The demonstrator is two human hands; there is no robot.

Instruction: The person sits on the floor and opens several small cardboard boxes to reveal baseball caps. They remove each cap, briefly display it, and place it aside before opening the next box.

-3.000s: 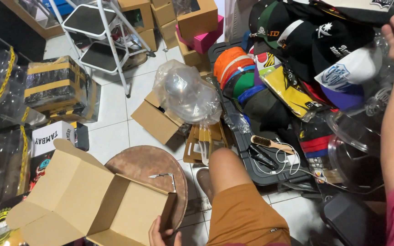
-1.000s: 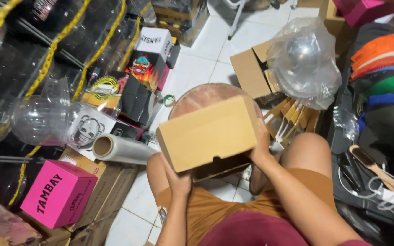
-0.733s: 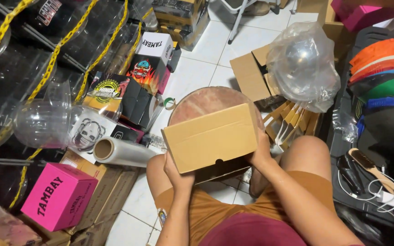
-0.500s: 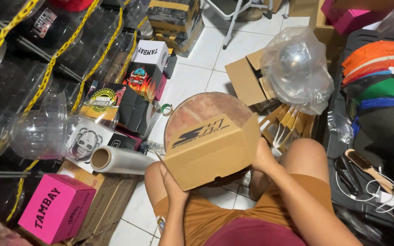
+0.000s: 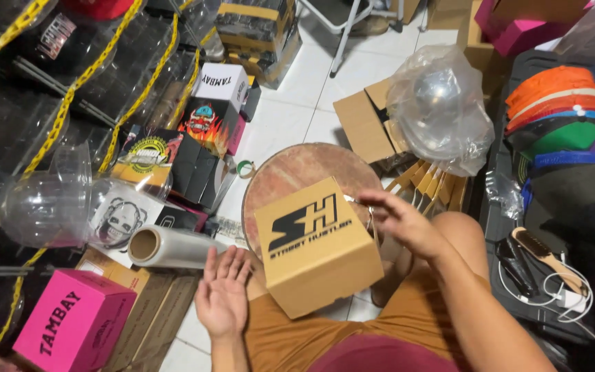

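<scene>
Looking down, head view: a seated person in orange-brown shorts, a brown cardboard box (image 5: 318, 244) in front of them over the lap, tilted, its printed black-logo face up
Box place: near centre of the scene, its far corner over the near edge of a round wooden board (image 5: 304, 172) that lies on the white tiled floor
Left hand (image 5: 222, 293): palm up, fingers spread wide, holding nothing; just beside the box's near left edge, whether it touches the box I cannot tell
Right hand (image 5: 401, 220): fingers loosely curled and apart, gripping nothing; at the box's far right corner, contact unclear
Left of the box: a roll of clear film (image 5: 170, 246) lying on its side, near the left hand
Near left: a pink box (image 5: 74, 331) on flattened cardboard
Far left: clear plastic domes (image 5: 46, 203) and stacked clear cases crossed by yellow chain (image 5: 70, 103); small printed boxes, one white (image 5: 220, 84), stand beside them
Far right of the board: a crumpled clear plastic bag (image 5: 439, 107) resting on an open flat carton (image 5: 363, 127)
Right edge: a stack of caps, orange on top (image 5: 552, 89), green below
Near right: a wooden-handled brush (image 5: 542, 255) on a dark tray, white cable beside it
</scene>
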